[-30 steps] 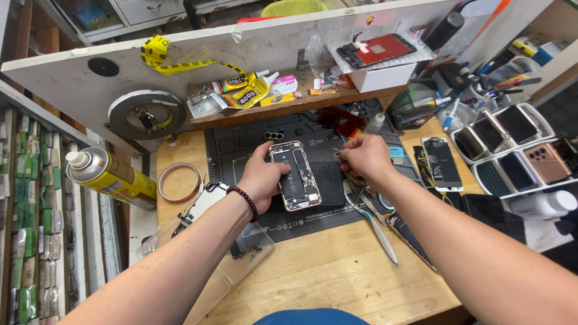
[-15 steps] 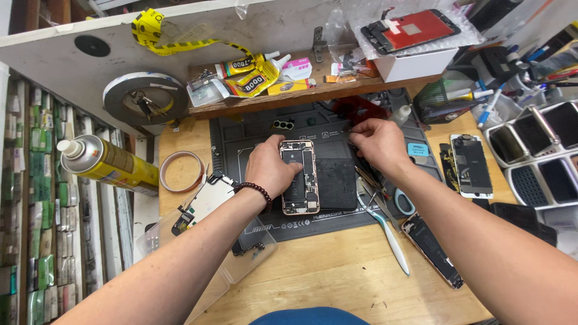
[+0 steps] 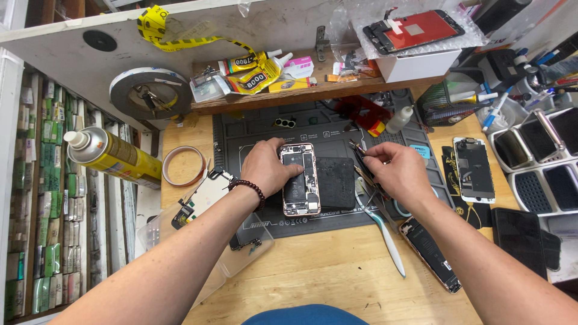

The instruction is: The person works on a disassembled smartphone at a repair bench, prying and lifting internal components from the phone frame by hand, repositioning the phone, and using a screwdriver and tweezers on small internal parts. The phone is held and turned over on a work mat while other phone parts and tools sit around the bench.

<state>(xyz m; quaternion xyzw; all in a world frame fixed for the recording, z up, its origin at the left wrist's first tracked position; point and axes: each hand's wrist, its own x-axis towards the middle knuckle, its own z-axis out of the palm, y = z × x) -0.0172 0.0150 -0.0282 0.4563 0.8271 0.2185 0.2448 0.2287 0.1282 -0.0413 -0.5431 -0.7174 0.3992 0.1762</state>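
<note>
left hand: clamps opened phone flat on mat at table centre, steadying it | right hand: pinches tweezers just right of phone, tips kept near its exposed insides

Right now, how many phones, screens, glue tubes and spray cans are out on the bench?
Opened phones: 3
Red-backed screens: 1
Glue tubes: 2
Spray cans: 1
Total: 7
</note>
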